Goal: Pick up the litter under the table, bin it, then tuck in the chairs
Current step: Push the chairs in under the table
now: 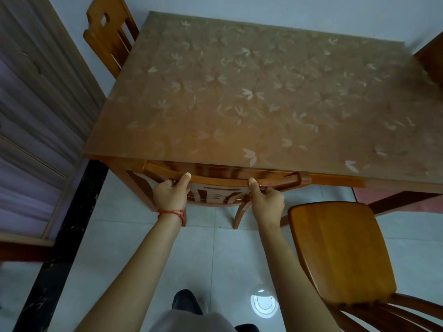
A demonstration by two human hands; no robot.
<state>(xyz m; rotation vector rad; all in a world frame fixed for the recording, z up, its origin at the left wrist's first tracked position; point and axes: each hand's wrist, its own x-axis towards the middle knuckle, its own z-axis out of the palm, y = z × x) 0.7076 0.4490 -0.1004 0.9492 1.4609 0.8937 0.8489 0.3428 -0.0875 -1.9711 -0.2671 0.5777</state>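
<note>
A wooden chair (223, 179) stands pushed in at the near edge of the brown table (239, 97), its top rail against the table's rim. My left hand (171, 196) grips the left part of that rail, thumb on top. My right hand (267, 203) grips the right part of the same rail. A second wooden chair (340, 250) stands pulled out to the right of me, its seat fully clear of the table. No litter shows on the floor in view.
A third chair (110, 34) stands at the table's far left side, and part of another (431, 61) shows at the far right. A cabinet with drawers (36, 121) lines the left wall. Pale floor tiles (203, 259) lie between me and the table.
</note>
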